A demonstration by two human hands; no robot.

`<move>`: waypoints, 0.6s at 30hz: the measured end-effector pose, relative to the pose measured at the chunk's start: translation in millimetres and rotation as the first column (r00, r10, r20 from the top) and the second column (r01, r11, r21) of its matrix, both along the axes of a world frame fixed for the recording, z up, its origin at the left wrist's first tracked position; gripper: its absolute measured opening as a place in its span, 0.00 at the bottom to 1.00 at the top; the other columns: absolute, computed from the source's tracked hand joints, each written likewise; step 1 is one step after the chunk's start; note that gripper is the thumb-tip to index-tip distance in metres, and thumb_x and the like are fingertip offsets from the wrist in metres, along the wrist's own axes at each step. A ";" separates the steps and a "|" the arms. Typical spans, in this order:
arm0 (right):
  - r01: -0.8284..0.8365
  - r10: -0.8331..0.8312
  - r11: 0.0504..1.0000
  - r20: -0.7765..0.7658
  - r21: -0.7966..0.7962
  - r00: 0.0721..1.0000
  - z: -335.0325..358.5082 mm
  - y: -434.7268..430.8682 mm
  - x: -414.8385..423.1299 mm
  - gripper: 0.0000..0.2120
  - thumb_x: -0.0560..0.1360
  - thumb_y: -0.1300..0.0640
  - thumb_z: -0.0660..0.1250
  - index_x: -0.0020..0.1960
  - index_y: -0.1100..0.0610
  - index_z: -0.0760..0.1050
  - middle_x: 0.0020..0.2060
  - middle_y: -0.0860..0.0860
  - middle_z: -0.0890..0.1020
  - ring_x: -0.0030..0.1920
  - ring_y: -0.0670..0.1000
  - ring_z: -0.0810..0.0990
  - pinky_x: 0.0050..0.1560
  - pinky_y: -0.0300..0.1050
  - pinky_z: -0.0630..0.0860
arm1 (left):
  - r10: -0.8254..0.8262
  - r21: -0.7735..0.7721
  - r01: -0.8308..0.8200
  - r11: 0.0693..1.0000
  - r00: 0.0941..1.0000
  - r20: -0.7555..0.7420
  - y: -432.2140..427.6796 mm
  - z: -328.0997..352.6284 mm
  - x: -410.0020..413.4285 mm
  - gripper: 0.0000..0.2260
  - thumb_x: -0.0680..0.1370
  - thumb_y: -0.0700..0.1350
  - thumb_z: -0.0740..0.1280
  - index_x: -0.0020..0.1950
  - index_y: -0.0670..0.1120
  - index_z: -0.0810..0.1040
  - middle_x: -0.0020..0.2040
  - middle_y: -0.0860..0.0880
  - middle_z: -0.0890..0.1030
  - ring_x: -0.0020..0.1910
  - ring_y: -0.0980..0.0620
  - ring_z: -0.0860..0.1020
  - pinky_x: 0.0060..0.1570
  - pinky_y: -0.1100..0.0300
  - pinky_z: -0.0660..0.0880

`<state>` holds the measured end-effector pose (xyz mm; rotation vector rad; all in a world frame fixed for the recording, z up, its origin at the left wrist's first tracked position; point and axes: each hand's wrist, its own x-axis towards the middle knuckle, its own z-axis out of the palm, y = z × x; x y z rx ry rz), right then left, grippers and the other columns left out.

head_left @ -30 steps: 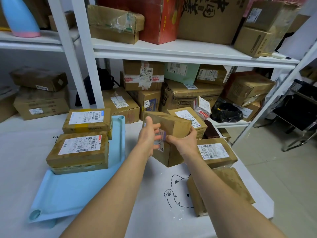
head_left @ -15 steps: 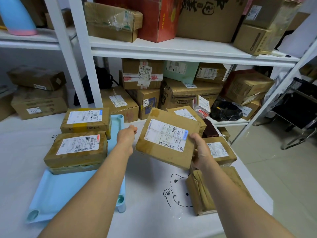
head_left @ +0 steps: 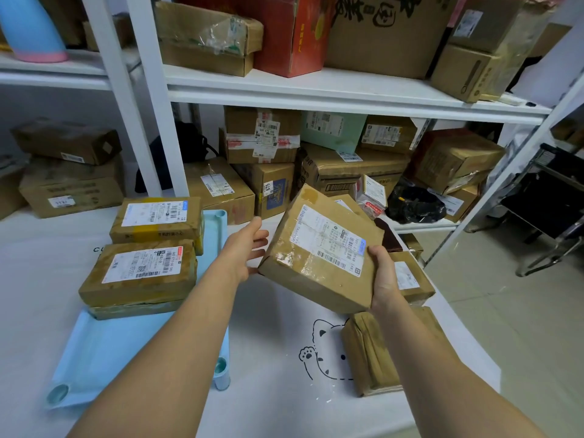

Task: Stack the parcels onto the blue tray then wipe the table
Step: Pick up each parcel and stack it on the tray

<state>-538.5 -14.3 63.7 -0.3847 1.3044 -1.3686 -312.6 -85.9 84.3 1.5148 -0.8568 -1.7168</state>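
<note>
Head view looks down over a worktop (head_left: 278, 390) draped in a smooth white sheet, with a line-drawn cat (head_left: 322, 355) printed at lower centre. In the middle of the frame a flat, nearly square cardboard parcel (head_left: 319, 251) is held clear of the sheet and tilted, its far edge raised. Its brown skin is wrinkled and banded with glossy clear tape, and a white barcode label lies across the top face. The right hand (head_left: 384, 279) grips its lower right corner, thumb curled over the top beside the label. The left hand (head_left: 249, 251) is spread with straight fingers at the parcel's left edge — whether it bears any weight I cannot tell.

At lower left lies the blue tray (head_left: 104, 352), pale matte plastic, rectangular, with a low raised rim and round sockets at its corners. Three parcels sit on it: a labelled oblong box (head_left: 139, 273) stacked on a thinner, tape-wrapped one (head_left: 132, 311), and just behind them a labelled box (head_left: 158, 221) patched with yellowish tape.

Towards lower right, a flat packet (head_left: 373, 358) lies on the sheet, bound all over in dull brown tape; another labelled carton (head_left: 410, 279) sits just behind the right hand.

Across the upper half stands white shelving (head_left: 316, 90) crowded with cartons — a red printed box (head_left: 284, 33) on top, a mint-green parcel (head_left: 331, 131) and a crumpled black bag (head_left: 414, 207) below.
</note>
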 end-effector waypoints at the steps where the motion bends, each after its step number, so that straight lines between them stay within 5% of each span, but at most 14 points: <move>1: 0.006 -0.006 1.000 -0.004 0.013 1.000 -0.8 1.1 -0.5 0.14 0.78 0.48 0.56 0.44 0.54 0.77 0.28 0.50 0.84 0.27 0.49 0.82 0.32 0.42 0.78 | -0.025 0.005 0.025 1.000 0.999 -0.023 -0.4 2.2 -1.0 0.24 0.78 0.62 0.58 0.63 0.45 0.77 0.61 0.47 0.77 0.59 0.47 0.74 0.54 0.49 0.73; 3: 0.009 -0.009 1.000 -0.006 0.025 1.000 -3.4 2.3 -2.6 0.15 0.78 0.47 0.56 0.46 0.54 0.77 0.29 0.50 0.84 0.29 0.51 0.82 0.33 0.42 0.78 | -0.071 0.007 0.072 0.997 0.995 -0.063 -0.6 6.8 -3.3 0.27 0.76 0.63 0.59 0.64 0.45 0.76 0.61 0.46 0.78 0.60 0.46 0.75 0.48 0.52 0.74; 7: -0.003 0.003 1.000 0.019 0.021 1.000 -3.7 6.9 -1.9 0.15 0.78 0.47 0.55 0.47 0.53 0.78 0.31 0.51 0.84 0.29 0.50 0.83 0.29 0.42 0.79 | -0.100 -0.040 0.097 0.995 0.992 -0.074 -2.5 10.8 -9.5 0.27 0.72 0.58 0.70 0.63 0.42 0.76 0.63 0.43 0.78 0.63 0.45 0.75 0.63 0.52 0.72; 10: 0.001 -0.002 0.999 0.007 0.053 1.000 -2.7 6.2 0.8 0.16 0.77 0.47 0.56 0.53 0.53 0.78 0.39 0.52 0.84 0.37 0.53 0.82 0.36 0.45 0.79 | -0.099 -0.042 0.095 0.995 0.991 -0.090 0.3 15.3 -12.5 0.19 0.70 0.51 0.74 0.56 0.42 0.80 0.56 0.44 0.81 0.54 0.46 0.79 0.53 0.51 0.78; 13: -0.006 0.006 0.995 -0.002 0.095 1.000 -1.7 6.4 2.3 0.13 0.78 0.52 0.56 0.45 0.57 0.77 0.39 0.54 0.81 0.39 0.53 0.79 0.38 0.46 0.74 | -0.156 -0.112 0.149 0.982 0.986 -0.052 5.4 23.2 -12.7 0.05 0.73 0.45 0.71 0.47 0.46 0.80 0.45 0.48 0.81 0.45 0.51 0.77 0.40 0.57 0.76; 18: 0.051 -0.046 0.987 -0.033 0.153 0.998 -10.9 5.4 2.5 0.12 0.80 0.54 0.57 0.40 0.57 0.72 0.36 0.52 0.75 0.35 0.52 0.72 0.34 0.45 0.68 | -0.260 -0.169 0.251 0.953 0.965 -0.028 13.1 36.0 -13.7 0.03 0.74 0.41 0.71 0.45 0.48 0.81 0.40 0.51 0.82 0.43 0.54 0.78 0.45 0.56 0.74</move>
